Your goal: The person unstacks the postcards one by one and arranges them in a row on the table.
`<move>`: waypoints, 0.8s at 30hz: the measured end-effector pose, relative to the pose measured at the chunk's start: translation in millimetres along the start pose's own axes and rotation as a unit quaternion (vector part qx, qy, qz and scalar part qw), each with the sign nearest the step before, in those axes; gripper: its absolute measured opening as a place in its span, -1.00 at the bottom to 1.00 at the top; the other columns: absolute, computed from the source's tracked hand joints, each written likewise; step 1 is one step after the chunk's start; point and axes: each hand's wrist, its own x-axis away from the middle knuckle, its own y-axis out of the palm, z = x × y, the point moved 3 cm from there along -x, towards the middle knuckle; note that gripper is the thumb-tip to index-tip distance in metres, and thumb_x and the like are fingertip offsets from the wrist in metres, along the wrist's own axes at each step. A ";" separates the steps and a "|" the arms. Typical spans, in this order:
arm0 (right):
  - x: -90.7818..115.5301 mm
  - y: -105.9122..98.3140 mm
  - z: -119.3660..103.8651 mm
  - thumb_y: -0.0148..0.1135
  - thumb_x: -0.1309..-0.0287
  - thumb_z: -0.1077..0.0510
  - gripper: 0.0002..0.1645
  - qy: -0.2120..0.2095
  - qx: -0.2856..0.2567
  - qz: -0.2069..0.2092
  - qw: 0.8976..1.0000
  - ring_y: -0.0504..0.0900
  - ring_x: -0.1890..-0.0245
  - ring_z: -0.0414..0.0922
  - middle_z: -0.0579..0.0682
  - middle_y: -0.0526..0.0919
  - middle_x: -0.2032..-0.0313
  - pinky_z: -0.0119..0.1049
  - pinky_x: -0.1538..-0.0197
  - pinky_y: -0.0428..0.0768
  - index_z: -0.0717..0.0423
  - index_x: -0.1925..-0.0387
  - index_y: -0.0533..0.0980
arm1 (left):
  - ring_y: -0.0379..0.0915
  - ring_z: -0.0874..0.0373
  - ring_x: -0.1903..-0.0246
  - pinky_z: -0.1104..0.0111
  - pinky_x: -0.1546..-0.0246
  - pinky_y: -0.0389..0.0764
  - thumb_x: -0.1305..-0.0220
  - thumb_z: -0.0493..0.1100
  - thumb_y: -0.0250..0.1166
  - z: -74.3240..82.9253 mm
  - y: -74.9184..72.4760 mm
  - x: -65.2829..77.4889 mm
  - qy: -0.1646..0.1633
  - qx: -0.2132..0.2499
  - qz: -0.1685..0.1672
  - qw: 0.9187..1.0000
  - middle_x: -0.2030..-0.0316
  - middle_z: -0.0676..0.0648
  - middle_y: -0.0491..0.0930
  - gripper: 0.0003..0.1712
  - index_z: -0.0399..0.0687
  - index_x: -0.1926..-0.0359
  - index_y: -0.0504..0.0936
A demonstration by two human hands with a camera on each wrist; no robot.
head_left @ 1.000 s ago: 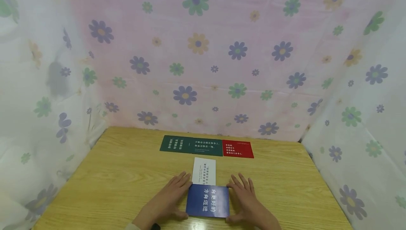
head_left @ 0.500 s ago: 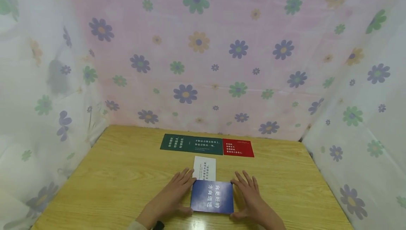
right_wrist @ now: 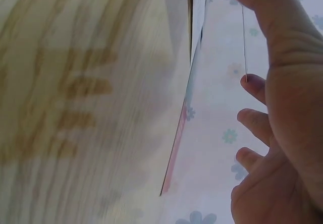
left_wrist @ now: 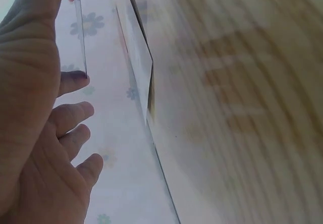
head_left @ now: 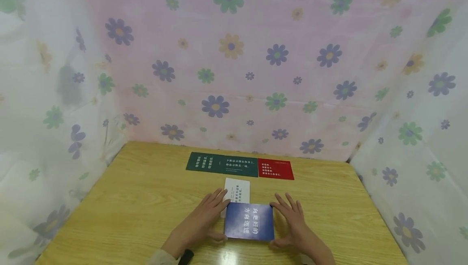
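Left hand: The thumb and pointing finger pinch the left side of the blue card, near its two corners. The other fingers are spread and hold nothing.
Right hand: It does the same on the other side, with thumb and pointing finger at the right corners and the other fingers loose.
Blue card: It is between the two hands, white writing facing up and turned sideways. Both wrist views show it held up off the table, with space under it.
Blue card's move: In the last second it slid to the right and a bit away from the person. Both hands went along with it.
White card: It lies flat, and the blue card hides its near part from the head view. A bit of its left edge now peeks out past the blue card.
Far row: The left green card, right green card and red card lie side by side. They look the same as before.
Blue card's place: It seems to be still on its way, since both hands hold it and it is not laid down.
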 end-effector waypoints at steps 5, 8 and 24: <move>4.4 -5.2 5.0 0.83 0.66 0.02 0.27 -0.014 -0.010 0.015 1.000 0.11 -0.40 0.50 0.37 0.37 -0.40 0.64 -0.22 -0.02 0.14 -0.30 0.48 | -0.09 -0.16 -0.58 -0.08 -0.55 0.08 0.10 0.38 0.56 2.2 -1.5 -5.5 0.009 0.011 0.010 1.000 -0.57 -0.18 0.11 0.18 -0.14 -0.44 0.41; 6.7 -7.7 9.3 0.83 0.63 0.00 0.27 0.001 -0.012 0.012 1.000 0.10 -0.41 0.51 0.36 0.36 -0.41 0.66 -0.23 -0.04 0.15 -0.31 0.48 | -0.07 -0.16 -0.57 -0.07 -0.53 0.13 0.10 0.35 0.57 3.7 -3.0 -10.2 0.019 0.029 0.016 0.999 -0.57 -0.18 0.13 0.16 -0.15 -0.43 0.42; 10.1 -22.0 30.8 0.79 0.52 0.02 0.26 0.036 0.004 0.026 0.999 0.06 -0.40 0.52 0.39 0.35 -0.40 0.65 -0.26 -0.11 0.20 -0.36 0.44 | -0.14 -0.08 -0.60 -0.06 -0.56 0.05 0.02 0.21 0.61 13.7 0.0 -46.2 0.011 0.078 0.011 0.997 -0.58 -0.09 0.10 0.19 -0.05 -0.55 0.25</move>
